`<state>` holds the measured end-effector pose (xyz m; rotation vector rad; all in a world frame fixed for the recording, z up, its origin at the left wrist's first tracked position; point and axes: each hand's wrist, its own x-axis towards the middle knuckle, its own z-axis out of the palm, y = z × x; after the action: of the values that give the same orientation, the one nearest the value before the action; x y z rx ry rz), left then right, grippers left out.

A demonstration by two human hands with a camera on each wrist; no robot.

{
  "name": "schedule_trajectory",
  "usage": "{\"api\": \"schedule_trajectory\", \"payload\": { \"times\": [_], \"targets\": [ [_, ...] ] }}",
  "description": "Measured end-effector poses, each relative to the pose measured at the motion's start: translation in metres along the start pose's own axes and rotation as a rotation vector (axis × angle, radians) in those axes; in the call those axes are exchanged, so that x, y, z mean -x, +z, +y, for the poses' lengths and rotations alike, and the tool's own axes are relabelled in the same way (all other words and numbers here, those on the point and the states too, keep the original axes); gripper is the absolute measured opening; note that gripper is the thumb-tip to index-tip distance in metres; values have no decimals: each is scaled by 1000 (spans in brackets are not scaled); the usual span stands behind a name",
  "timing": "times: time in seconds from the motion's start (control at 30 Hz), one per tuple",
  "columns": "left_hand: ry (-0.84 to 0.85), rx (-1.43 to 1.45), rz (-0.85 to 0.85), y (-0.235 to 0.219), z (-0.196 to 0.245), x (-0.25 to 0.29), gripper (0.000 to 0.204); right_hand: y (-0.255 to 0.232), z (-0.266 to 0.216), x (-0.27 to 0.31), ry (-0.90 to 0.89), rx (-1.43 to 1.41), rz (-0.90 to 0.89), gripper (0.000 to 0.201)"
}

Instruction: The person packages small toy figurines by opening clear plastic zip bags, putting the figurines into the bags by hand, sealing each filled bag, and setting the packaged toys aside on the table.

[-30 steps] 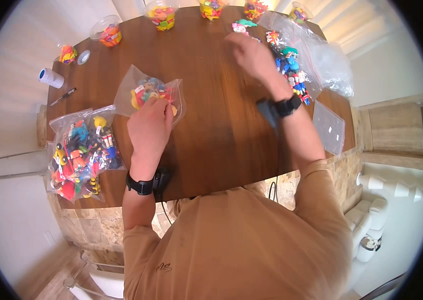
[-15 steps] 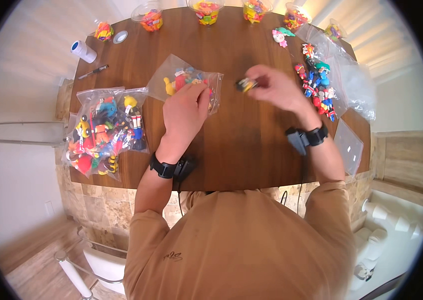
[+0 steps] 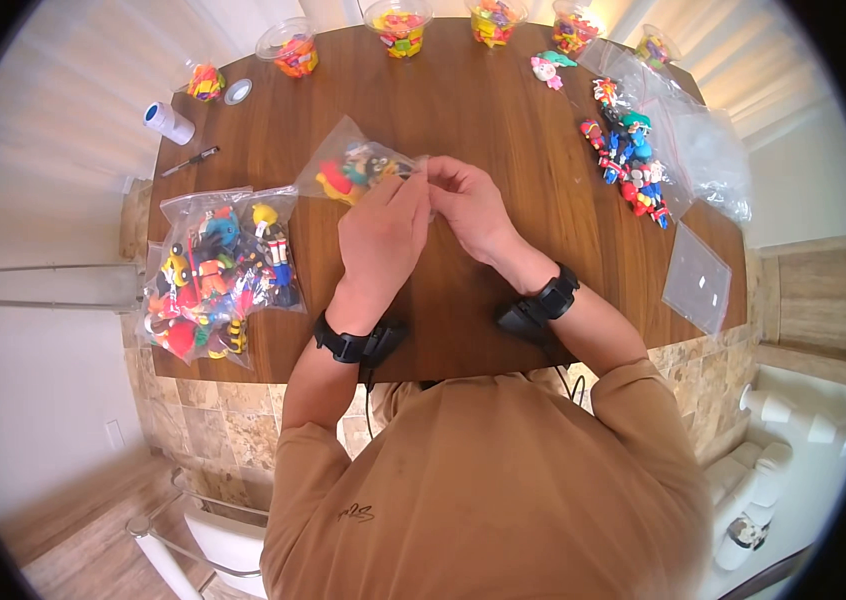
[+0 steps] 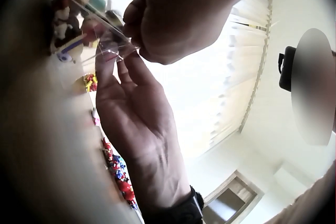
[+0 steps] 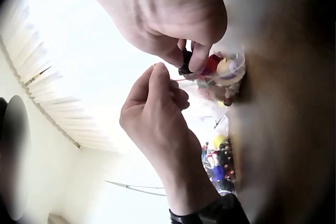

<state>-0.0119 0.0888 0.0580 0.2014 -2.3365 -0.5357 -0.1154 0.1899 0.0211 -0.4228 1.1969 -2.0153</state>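
A person's two hands meet above a dark wooden table, left of its middle, between the near and far edges. The left hand pinches a clear zip bag near its mouth, where a red seal line shows in the right wrist view. The right hand pinches the mouth of the same bag, its fingertips close beside the left's. A dark object appears between the right thumb and fingers; I cannot tell whether it is gripped or lies behind the plastic. The bag holds toy figurines, red and yellow among them.

At the table's near left corner lies a fuller bag of figurines. Toward the left edge are a white cylinder, a pen and a round disc. Six clear cups of brightly coloured pieces line the far edge. A pink-and-white figurine lies near the far right, well apart from the hands. Loose figurines form a band toward the right edge, beside clear plastic bags; a flat bag lies nearer the near right corner.
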Motion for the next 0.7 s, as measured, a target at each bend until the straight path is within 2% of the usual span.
{"api": "schedule_trajectory", "payload": {
  "times": [0.07,0.1,0.17,0.3,0.37,0.4,0.47,0.5,0.57,0.6,0.7],
  "targets": [
    [-9,17,-3,1,-2,0,11,-8,-7,-1,-151,518,-220,28],
    [-18,33,-6,2,-4,0,11,-11,-10,1,-154,517,-222,28],
    [-13,56,-65,9,-7,3,12,-21,-15,4,26,353,-253,34],
    [17,7,-239,18,-13,6,15,-40,-15,1,51,387,-154,38],
    [-14,-12,-256,12,-7,4,15,-27,-32,-2,-190,1033,94,39],
    [-46,-25,-269,10,-3,4,17,-29,-31,-6,-194,1024,98,39],
    [-85,-154,-303,6,0,4,18,-34,-28,-22,-411,1203,-117,28],
    [-136,-275,-333,4,1,6,19,-36,-28,-29,-420,1197,-117,28],
    [-177,-329,-354,-4,-2,10,18,-38,-29,-44,-392,1416,-212,22],
    [-223,-375,-382,-9,-5,13,18,-32,-36,-43,-404,1409,-216,22],
    [-221,-282,-368,-27,-12,17,15,-19,-55,-39,-391,1402,-187,20]
  ]
}}
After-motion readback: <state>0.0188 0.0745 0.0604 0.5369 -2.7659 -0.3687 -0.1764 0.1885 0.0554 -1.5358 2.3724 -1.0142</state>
